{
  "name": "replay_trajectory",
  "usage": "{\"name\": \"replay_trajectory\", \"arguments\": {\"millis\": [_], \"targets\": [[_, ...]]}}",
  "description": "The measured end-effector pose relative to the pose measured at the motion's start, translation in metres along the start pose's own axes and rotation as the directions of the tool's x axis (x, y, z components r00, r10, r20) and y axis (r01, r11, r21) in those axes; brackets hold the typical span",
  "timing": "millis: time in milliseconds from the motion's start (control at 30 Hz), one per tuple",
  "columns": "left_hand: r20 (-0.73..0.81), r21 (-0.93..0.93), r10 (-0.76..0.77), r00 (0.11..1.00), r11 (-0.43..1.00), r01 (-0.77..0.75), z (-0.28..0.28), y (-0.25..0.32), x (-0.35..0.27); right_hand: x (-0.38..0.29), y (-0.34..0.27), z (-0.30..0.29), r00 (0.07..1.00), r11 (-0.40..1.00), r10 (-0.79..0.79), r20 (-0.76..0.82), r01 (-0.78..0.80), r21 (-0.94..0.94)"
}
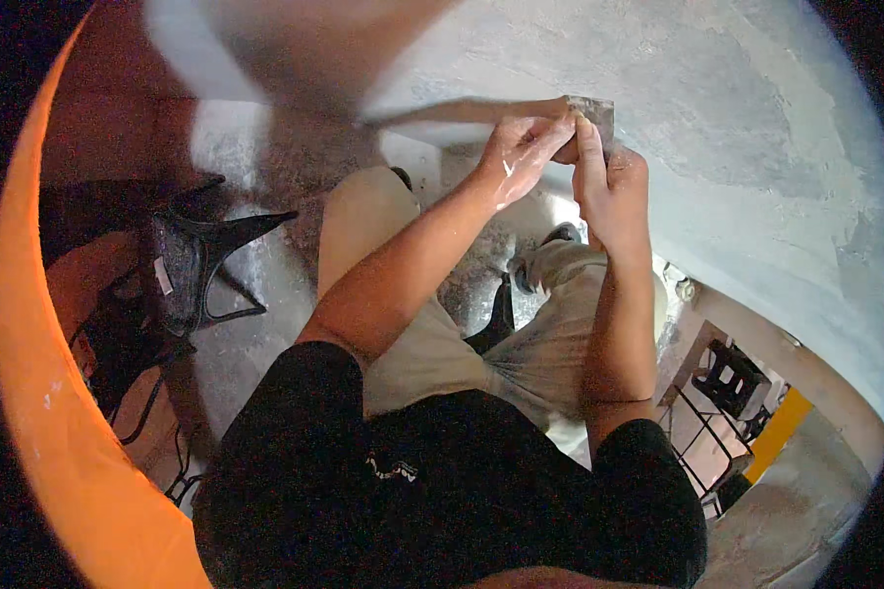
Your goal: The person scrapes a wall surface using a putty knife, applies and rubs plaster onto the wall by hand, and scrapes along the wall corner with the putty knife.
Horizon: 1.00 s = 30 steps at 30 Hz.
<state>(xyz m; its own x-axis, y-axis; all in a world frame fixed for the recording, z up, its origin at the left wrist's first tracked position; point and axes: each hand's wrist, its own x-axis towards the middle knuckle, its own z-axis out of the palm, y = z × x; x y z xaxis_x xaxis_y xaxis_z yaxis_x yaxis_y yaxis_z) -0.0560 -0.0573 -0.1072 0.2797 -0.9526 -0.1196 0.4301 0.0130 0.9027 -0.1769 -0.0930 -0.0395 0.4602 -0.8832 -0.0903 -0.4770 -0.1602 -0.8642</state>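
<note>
My left hand (527, 156) and my right hand (608, 188) meet at a small flat grey piece (599, 118), which looks like folded sandpaper or a scraper blade; the picture does not settle which. Fingertips of both hands pinch its lower left side. White smears, like plaster or filler, mark my left wrist and fingers. Just beyond the piece rises a patchy grey-white plastered wall (707, 110). The piece lies close to this wall, but whether it touches cannot be told. My fingers partly hide its lower portion.
On the left a black plastic stool (184, 272) lies tipped on the stained floor (228, 361). An orange surface (51, 412) curves along the left rim. A dark pointed leg (497, 316) shows between my knees. At lower right, an opening reveals a black stool (731, 377) and a metal frame (707, 434).
</note>
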Motion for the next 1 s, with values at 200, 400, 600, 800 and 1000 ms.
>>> {"name": "replay_trajectory", "arguments": {"millis": [200, 400, 600, 800, 1000], "targets": [[0.013, -0.085, 0.021, 1.0, 0.996, -0.02, -0.011, -0.003, 0.002, 0.006, -0.002, 0.012, 0.994, 0.993, -0.089, -0.056, 0.084, -0.078], [0.014, -0.053, 0.016, 1.0, 0.998, -0.016, -0.021, -0.002, 0.003, 0.007, -0.016, 0.013, 1.0, 1.0, -0.01, -0.002, 0.01, -0.018], [0.013, -0.003, -0.065, 0.998, 0.998, 0.065, -0.028, 0.018, 0.0, 0.017, -0.007, 0.033, 0.988, 0.988, -0.145, -0.052, 0.147, 0.036], [-0.036, -0.054, 0.012, 0.999, 0.998, -0.014, -0.035, 0.014, 0.003, 0.02, -0.013, 0.039, 0.992, 0.993, -0.113, -0.053, 0.115, 0.036], [-0.157, 0.172, 0.151, 0.976, 0.977, -0.124, -0.004, 0.006, -0.002, 0.016, -0.019, 0.033, 0.995, 0.994, -0.085, -0.046, 0.088, 0.06]]}}
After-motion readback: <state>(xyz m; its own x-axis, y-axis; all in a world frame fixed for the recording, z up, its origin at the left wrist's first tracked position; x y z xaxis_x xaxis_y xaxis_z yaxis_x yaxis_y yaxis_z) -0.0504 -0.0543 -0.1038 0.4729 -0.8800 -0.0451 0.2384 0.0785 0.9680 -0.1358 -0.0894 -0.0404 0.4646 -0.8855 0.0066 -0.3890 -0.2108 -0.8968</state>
